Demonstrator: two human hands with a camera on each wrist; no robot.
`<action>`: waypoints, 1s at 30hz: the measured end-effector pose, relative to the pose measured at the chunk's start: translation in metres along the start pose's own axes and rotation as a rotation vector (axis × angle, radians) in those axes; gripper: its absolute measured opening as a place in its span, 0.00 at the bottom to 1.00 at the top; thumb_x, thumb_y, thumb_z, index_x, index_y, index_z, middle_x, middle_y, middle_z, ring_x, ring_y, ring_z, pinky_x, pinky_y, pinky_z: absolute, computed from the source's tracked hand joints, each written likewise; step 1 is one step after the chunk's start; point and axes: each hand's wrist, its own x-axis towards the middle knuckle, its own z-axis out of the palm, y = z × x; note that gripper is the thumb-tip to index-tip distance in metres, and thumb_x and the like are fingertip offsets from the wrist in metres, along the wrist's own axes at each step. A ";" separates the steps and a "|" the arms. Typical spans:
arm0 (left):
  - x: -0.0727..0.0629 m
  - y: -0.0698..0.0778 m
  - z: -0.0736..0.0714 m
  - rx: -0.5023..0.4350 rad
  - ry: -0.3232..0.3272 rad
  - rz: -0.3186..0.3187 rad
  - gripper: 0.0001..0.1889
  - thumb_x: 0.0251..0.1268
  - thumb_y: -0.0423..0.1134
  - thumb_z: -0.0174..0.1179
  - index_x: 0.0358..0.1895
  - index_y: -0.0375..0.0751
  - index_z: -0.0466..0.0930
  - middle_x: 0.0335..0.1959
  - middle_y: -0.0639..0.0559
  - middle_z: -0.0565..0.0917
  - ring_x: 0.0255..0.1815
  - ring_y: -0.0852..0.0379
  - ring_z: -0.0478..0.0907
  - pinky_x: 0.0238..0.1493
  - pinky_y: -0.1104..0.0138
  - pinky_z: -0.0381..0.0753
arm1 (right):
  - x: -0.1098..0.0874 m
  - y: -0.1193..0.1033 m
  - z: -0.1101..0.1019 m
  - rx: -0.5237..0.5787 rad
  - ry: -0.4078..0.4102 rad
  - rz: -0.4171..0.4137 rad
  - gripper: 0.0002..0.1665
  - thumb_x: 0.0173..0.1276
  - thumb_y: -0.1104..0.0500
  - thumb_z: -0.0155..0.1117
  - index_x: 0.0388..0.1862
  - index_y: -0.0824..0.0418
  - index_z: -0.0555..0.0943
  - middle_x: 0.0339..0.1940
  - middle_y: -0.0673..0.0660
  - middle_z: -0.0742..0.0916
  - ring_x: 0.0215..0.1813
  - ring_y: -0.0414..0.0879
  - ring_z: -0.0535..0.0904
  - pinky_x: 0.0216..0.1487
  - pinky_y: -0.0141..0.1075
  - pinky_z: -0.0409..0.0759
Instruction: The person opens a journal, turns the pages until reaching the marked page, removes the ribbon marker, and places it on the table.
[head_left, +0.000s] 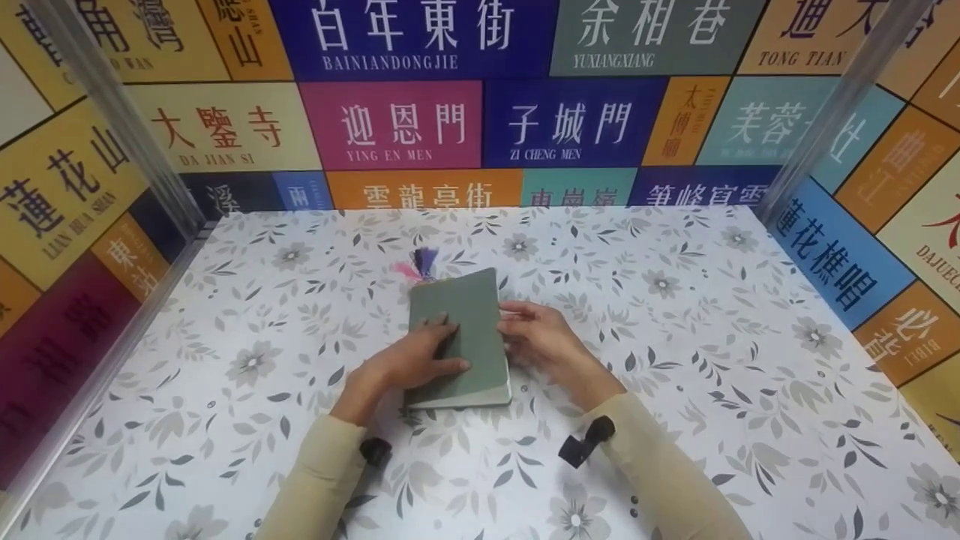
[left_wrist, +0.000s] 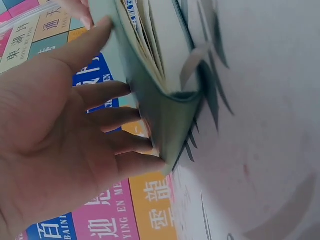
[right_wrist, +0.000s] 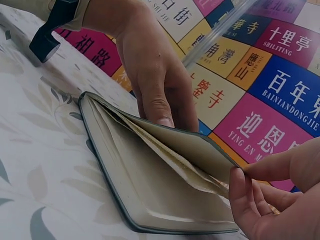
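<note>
A green-covered notebook [head_left: 474, 311] lies on the floral tabletop, its front cover lifted a little on the right side. My left hand [head_left: 412, 356] rests on the cover with fingers spread. In the left wrist view, the fingertips touch the green cover near the spine [left_wrist: 172, 120]. At the notebook's right edge, my right hand [head_left: 544, 336] pinches the cover's edge between thumb and fingers, plain in the right wrist view [right_wrist: 280, 185]. Cream pages [right_wrist: 150, 170] show in the gap under the cover, some fanned apart. A pink, purple and dark tassel [head_left: 421, 262] sticks out at the top.
A white tabletop [head_left: 660, 360] with grey flowers and leaves spreads around the notebook. Colourful panels [head_left: 390, 124] with printed characters stand behind and at both sides. Clear corner posts [head_left: 825, 112] rise at the back. A black strap [head_left: 589, 442] sits on each wrist.
</note>
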 end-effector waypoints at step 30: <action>-0.008 0.039 0.007 -0.146 0.139 -0.091 0.50 0.68 0.66 0.52 0.80 0.34 0.47 0.81 0.30 0.50 0.82 0.35 0.49 0.81 0.46 0.55 | -0.016 -0.008 0.010 -0.140 -0.059 -0.142 0.26 0.70 0.68 0.60 0.67 0.62 0.77 0.59 0.63 0.86 0.51 0.44 0.86 0.54 0.38 0.86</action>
